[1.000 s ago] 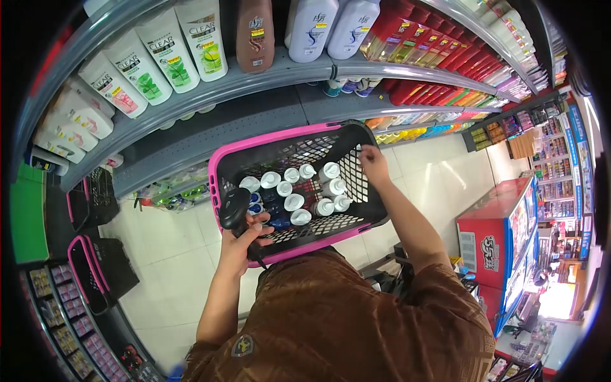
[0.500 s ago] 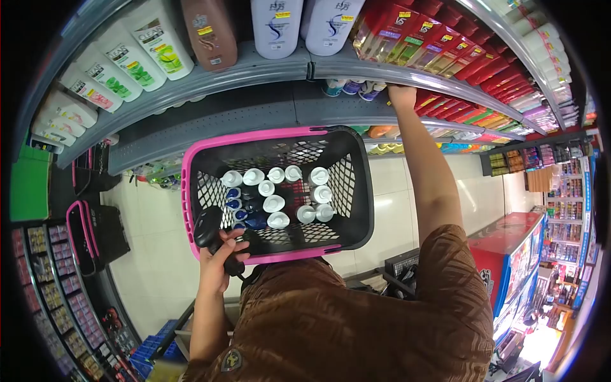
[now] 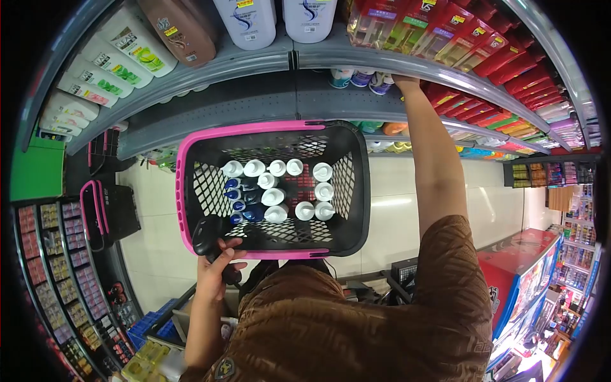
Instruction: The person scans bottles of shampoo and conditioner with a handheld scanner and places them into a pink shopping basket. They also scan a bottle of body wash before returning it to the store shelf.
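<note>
My left hand (image 3: 215, 270) is closed around a black handheld barcode scanner (image 3: 206, 237) at the basket's near left corner. The black shopping basket with a pink rim (image 3: 254, 130) stands before me. Inside it are several bottles with white pump tops (image 3: 273, 195) and several with dark blue tops (image 3: 233, 195). My right arm is stretched forward, and my right hand (image 3: 407, 81) reaches in under the upper shelf's edge. Its fingers are hidden there. Just left of it, a few white, purple and teal containers (image 3: 361, 79) stand on the lower shelf (image 3: 254, 105).
Along the upper shelf (image 3: 248, 69) stand white shampoo bottles (image 3: 130, 48), a brown bottle (image 3: 179, 32), pale lilac bottles (image 3: 248, 24) and red boxes (image 3: 433, 28). More baskets (image 3: 111, 213) are at the left. A red and blue cabinet (image 3: 519, 264) stands at the right.
My right hand has gone deeper under the upper shelf, so less of it shows. The view has shifted slightly, and the left hand still holds the scanner.
</note>
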A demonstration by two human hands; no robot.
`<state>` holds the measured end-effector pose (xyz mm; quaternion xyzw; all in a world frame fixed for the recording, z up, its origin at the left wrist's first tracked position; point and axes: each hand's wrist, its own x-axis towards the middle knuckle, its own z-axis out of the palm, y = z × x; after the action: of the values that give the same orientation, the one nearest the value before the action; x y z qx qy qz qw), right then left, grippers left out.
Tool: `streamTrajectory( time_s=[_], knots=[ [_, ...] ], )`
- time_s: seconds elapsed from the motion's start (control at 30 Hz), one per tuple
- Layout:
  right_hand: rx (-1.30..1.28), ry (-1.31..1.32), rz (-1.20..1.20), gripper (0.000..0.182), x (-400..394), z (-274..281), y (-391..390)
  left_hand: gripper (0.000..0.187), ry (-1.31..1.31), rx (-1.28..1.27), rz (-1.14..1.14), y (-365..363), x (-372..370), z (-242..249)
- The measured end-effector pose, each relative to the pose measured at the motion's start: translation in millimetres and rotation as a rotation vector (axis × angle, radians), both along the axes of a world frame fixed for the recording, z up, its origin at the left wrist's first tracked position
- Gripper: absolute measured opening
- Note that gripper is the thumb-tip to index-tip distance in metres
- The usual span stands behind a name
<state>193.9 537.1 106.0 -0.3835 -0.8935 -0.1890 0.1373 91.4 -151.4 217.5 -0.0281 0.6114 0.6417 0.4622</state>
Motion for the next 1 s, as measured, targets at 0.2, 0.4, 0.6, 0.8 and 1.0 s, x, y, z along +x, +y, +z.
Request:
streamTrajectory(
  time_s=[0.2, 0.4, 0.6, 0.8, 1.0],
  knots=[
    [-0.142, 0.075, 0.039, 0.054, 10, 13, -21, 0.020, 0.095, -0.029, -0.067, 3, 11, 6],
    [-0.322, 0.349, -0.037, 0.071, 25, 11, -33, 0.022, 0.106, -0.020, -0.122, 0, 13, 15],
    [-0.712, 0.701, -0.405, 0.094, 37, 14, -69, 0.022, 0.178, 0.008, -0.113, -8, 8, 24],
    [-1.127, 1.913, -0.504, 0.064, 106, 30, -161, 0.023, 0.147, 0.111, -0.058, -14, -8, 18],
    [-1.525, 1.910, -0.288, 0.046, 172, 120, -324, 0.025, 0.078, 0.176, -0.159, 12, -29, 2]
  ],
)
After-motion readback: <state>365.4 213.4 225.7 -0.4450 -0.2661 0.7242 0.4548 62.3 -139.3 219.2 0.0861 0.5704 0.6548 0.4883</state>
